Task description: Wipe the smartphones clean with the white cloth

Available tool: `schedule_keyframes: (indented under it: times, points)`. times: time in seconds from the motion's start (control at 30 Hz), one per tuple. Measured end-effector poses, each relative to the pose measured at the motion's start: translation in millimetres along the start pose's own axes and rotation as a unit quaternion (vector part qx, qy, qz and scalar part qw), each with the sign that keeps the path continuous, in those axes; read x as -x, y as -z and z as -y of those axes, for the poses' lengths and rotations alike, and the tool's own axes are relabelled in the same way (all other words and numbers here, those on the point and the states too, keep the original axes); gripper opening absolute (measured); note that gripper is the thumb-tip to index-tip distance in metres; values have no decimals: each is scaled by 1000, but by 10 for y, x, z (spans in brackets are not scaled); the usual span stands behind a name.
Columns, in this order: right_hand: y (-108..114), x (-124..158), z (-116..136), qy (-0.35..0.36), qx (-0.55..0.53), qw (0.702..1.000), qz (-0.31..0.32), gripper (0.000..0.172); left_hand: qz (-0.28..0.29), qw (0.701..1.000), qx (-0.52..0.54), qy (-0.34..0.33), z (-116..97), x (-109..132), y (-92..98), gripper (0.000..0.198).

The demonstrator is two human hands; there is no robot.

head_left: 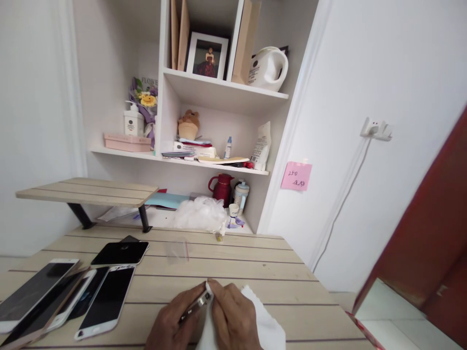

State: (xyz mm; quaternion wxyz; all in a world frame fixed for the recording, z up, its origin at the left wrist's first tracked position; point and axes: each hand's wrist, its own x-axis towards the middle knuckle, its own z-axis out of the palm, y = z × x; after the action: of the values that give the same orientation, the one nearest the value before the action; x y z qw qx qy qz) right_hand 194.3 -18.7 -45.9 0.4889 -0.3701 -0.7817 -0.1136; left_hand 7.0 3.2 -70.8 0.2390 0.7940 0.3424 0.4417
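At the front of the table, my left hand (175, 318) is closed round a smartphone (197, 307), which is tilted so that mostly its edge and a camera lens corner show. My right hand (235, 316) is closed on a white tissue (269, 323), its fingertips pressed against the phone's upper corner. Part of the tissue hangs between the hands, and the rest spreads out to the right. My fingers hide most of the phone's body. Left of my hands lies a white-framed phone (107, 299) with a black screen.
Several more phones, one a black phone (120, 253), lie at the table's left. A small clear zip bag (177, 251) lies mid-table. A raised wooden stand (91, 190) is at back left. Behind are white fluffy filling (200, 214), a red jug (221, 188) and a cup (234, 210).
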Motion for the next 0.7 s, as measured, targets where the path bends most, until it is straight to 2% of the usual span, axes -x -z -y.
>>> schedule_keyframes:
  times: [0.1,0.2,0.3,0.4,0.57,0.7]
  points:
    - [-19,-11,0,-19,-33,999,-9,36,-4,1000,-9,-7,13,-7,18,41]
    - [-89,-11,64,-135,-136,980,-54,31,-9,1000,-12,-10,1,-17,38,41]
    - [-145,-10,114,-306,-260,913,-72,30,-10,1000,-10,-4,-5,-18,39,40]
    - [-127,-22,108,-402,-318,857,-50,37,-11,1000,-3,-7,47,3,10,41]
    - [-92,-79,122,-425,-350,834,-40,40,-9,999,39,8,146,39,-51,43]
    - [-161,-93,190,-412,-387,824,-23,40,-12,996,67,52,64,27,-52,45]
